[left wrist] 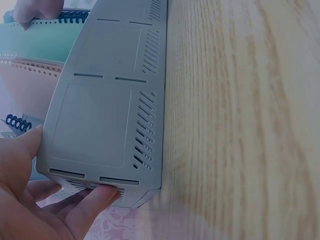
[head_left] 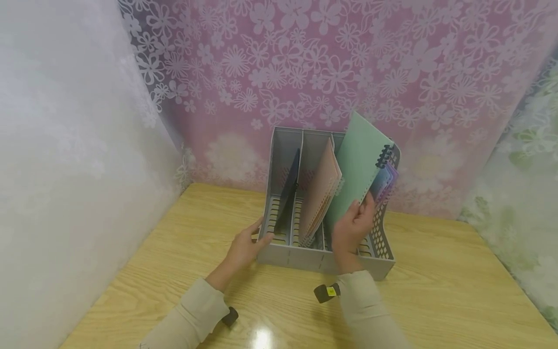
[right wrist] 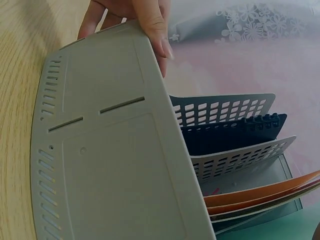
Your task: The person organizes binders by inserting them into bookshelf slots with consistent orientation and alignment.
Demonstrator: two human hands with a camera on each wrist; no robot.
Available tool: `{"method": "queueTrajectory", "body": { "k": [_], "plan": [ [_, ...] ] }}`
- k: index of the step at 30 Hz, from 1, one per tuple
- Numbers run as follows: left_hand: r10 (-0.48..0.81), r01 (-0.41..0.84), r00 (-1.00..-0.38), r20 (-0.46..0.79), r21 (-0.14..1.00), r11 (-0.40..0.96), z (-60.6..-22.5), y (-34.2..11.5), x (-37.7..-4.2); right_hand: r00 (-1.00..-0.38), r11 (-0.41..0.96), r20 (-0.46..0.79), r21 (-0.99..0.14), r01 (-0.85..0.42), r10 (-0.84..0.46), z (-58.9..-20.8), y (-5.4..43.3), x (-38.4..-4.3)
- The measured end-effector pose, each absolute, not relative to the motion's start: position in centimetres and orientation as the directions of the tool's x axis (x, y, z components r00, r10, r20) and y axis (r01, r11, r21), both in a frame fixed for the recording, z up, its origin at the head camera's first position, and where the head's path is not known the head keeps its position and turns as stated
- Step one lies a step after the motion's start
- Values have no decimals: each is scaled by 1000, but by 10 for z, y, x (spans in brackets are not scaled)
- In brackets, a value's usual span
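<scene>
A grey file organizer (head_left: 301, 259) with several upright slots stands on the table. My left hand (head_left: 244, 245) grips its front left corner, thumb on the front lip; the left wrist view shows the fingers (left wrist: 97, 205) against the side wall. With my right hand (head_left: 352, 228) I hold a light green notebook (head_left: 355, 160) by its bound edge; it leans in a slot toward the right and has black ring binding. Blue and purple notebooks (head_left: 385, 182) show just behind that hand. A pink notebook (head_left: 320, 194) and a dark navy notebook (head_left: 289, 186) lean in slots farther left.
The wooden table (head_left: 440, 271) extends around the organizer. Behind it hangs a pink flowered curtain (head_left: 301, 82). A pale wall covering (head_left: 87, 145) lies to the left, a leaf-patterned one (head_left: 523, 194) to the right. Perforated dividers (right wrist: 240, 162) separate the slots.
</scene>
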State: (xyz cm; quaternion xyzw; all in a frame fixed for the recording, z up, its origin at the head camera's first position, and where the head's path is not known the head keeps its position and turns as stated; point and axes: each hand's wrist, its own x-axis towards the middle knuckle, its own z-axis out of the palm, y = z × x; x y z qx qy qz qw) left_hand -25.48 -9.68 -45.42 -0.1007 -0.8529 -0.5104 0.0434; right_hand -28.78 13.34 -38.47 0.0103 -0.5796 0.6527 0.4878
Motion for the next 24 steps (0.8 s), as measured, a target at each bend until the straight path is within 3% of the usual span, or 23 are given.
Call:
{"method": "queueTrajectory", "body": {
  "k": [12, 24],
  "plan": [
    [123, 204, -979, 166, 867, 455, -457, -99, -253, -598, 178, 526, -822, -541, 605, -383, 118, -262],
    [126, 209, -977, 171, 870, 446, -453, -102, -250, -632, 228, 495, -859, -458, 596, -411, 123, -270]
  ]
}}
